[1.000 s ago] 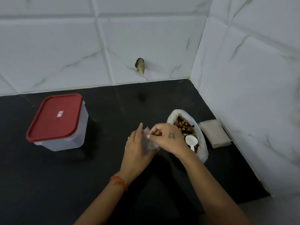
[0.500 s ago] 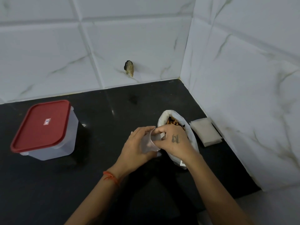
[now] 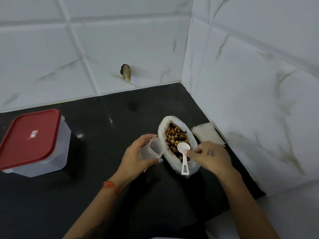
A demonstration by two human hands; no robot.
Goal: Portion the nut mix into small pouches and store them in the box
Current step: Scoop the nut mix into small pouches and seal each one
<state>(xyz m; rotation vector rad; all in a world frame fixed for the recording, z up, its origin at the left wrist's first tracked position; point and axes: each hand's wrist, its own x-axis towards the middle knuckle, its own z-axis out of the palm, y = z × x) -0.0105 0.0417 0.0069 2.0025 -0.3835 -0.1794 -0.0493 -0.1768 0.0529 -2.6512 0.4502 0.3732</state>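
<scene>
Head view: left hand (image 3: 138, 156) grips an open pouch (image 3: 153, 149), mouth held wide, just left of the nut bag (image 3: 177, 144); right hand (image 3: 209, 156) has let go of the pouch and now reaches over the bag, fingertip touching the spoon (image 3: 183, 153) bowl, fingers loosely curled, not yet closed round the handle; spoon lies on the nuts, handle over the bag's near rim; bag sits near the worktop's (image 3: 120, 118) right edge by the wall corner, spare pouches (image 3: 208, 133) flat behind it against the wall; box (image 3: 32, 144) at the left edge, red lid on; earlier both hands were together working the pouch open; that looks done, so scooping is next; nothing portioned or boxed yet; view has also shifted slightly.
</scene>
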